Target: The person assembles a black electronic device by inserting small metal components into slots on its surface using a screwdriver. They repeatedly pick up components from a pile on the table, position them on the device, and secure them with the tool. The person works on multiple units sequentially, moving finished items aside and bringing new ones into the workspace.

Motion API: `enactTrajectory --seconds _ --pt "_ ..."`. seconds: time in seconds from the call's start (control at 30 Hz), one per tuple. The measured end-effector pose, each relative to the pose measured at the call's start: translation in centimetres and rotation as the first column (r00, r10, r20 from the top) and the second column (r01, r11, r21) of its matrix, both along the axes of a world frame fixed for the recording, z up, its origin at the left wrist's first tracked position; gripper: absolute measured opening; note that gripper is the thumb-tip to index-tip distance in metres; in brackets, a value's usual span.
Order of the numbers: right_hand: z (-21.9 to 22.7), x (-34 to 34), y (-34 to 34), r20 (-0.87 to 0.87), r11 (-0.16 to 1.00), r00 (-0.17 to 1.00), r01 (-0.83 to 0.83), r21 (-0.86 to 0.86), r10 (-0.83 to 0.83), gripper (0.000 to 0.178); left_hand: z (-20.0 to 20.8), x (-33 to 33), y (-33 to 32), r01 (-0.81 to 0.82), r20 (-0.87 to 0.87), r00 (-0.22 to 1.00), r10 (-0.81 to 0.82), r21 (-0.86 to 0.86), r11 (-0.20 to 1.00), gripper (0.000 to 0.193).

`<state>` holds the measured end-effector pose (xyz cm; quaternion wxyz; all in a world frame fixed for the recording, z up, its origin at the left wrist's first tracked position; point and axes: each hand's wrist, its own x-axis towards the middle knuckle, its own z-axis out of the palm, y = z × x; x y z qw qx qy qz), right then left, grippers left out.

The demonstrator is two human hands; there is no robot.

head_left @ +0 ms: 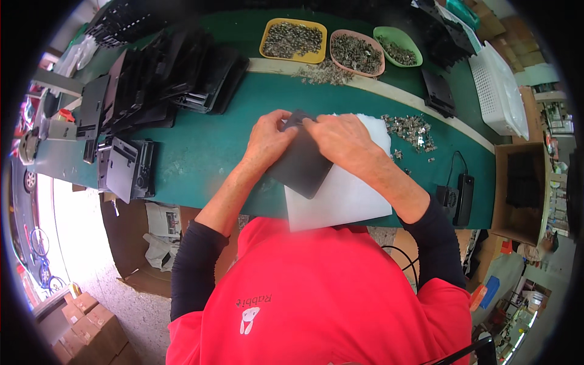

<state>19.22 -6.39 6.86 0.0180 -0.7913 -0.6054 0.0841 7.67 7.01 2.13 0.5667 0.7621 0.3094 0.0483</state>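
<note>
A dark grey flat panel [304, 164] lies slanted over a white foam sheet [347, 204] at the front edge of the green bench. My left hand [271, 139] grips the panel's far left edge, with fingers bent around it. Across from it, my right hand [342, 139] is closed at the panel's far end, its thumb and fingertips close to the left ones. Whether a small part sits between the fingertips is hidden. Just right of the foam, a pile of small metal pieces [413, 131] is spread on the bench.
Black panels [201, 73] are stacked at the left, with more black parts [125, 167] nearer. A yellow tray [313, 59], a pink bowl [381, 64] and a green bowl [379, 29] hold metal pieces at the back. A black corded device [465, 199] and white basket [499, 91] are at right.
</note>
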Motion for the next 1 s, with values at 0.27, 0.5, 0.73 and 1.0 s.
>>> enactTrajectory --seconds 0.27,0.5,0.73,1.0 --pt "0.7 3.6 -6.1 -0.494 0.85 0.834 0.43 0.305 -0.245 0.02 4.6 -0.2 0.6 0.107 0.114 0.987 -0.109 0.024 0.994 0.029" --pt "1.9 2.1 -10.5 -0.809 0.802 0.521 0.588 0.109 -0.272 0.017 6.3 -3.2 -7.5 0.062 0.131 0.815 -0.565 0.949 0.309 0.02" --pt "-2.3 -1.9 -10.4 -0.519 0.908 0.826 0.369 0.2 -0.221 0.011 -1.3 -6.2 -7.3 0.052 0.18 0.876 -0.447 0.887 0.459 0.036" --pt "-2.6 -2.4 -8.1 -0.314 0.97 0.928 0.233 0.064 -0.202 0.018 -1.3 -3.6 -8.1 -0.047 0.213 0.939 -0.268 0.856 0.514 0.029"
